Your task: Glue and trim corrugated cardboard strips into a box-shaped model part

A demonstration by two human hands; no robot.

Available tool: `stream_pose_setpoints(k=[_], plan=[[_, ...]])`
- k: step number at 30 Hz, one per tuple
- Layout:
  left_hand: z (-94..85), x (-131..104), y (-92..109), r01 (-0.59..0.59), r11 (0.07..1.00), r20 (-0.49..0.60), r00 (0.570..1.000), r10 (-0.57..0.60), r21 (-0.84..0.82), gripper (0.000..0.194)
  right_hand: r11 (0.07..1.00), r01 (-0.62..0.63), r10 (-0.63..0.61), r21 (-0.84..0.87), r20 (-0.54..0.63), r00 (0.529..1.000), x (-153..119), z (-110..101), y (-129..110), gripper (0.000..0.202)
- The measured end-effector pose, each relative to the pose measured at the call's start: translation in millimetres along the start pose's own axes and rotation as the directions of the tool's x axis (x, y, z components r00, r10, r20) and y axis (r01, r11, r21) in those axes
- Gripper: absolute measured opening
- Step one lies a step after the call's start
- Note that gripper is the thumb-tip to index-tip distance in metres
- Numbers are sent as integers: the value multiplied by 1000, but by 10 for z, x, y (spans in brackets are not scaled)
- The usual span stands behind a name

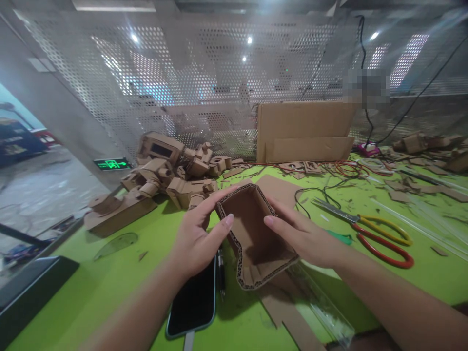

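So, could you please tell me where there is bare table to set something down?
The tabletop looks bare between the dark object and the left forearm, and between the scissors and right forearm. It is crowded at the back with cardboard pieces, and below the box held in the left hand and right hand, with the phone and pen.
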State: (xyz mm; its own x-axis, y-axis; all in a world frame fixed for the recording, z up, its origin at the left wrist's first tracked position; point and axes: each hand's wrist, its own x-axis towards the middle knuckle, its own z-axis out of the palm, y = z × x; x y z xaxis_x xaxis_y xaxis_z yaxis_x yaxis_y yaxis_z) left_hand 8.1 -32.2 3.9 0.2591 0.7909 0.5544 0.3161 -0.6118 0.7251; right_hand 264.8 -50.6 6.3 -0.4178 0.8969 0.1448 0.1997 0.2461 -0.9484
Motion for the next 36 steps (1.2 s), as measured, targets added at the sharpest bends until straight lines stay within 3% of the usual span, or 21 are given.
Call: stream_pose_setpoints(k=[18, 22, 25, 26, 27, 29, 32, 36], plan=[[73, -24, 13, 9, 1000, 46, 999, -8, -22, 59, 998, 51, -52, -24, -46, 998, 18, 13, 50, 62], [156, -42, -12, -18, 997, -51, 999, 14, -81, 55, 998, 62, -61, 24, -39, 997, 37, 10, 35, 61], [157, -54, 25, -103, 993, -187, 976, 113, 66, 44, 997, 62, -58, 46, -85, 995, 53, -7, 2, 61], [142, -58, 43, -139, 972, -201, 964, 176, 188, 43, 997, 60, -55, 44, -119, 991, 56, -15, -8, 61], [122, -63, 59, -192, 943, -168, 955, 244, 273, 46, 997, 60, -53, 41, -161, 985, 58, -23, -17, 61], [83, -72, 76, -337, 902, 2, 937, 349, 272, 70, 998, 57, -46, 37, -239, 970, 61, -35, -28, 61], [64, -78, 64, -408, 883, 152, 912, 382, 231, 96, 997, 71, -57, 41, -272, 961, 62, -35, -39, 59], [98, -66, 38, -428, 849, 133, 904, 407, 310, 71, 994, 105, -99, 16, -237, 967, 57, -17, -57, 59]])
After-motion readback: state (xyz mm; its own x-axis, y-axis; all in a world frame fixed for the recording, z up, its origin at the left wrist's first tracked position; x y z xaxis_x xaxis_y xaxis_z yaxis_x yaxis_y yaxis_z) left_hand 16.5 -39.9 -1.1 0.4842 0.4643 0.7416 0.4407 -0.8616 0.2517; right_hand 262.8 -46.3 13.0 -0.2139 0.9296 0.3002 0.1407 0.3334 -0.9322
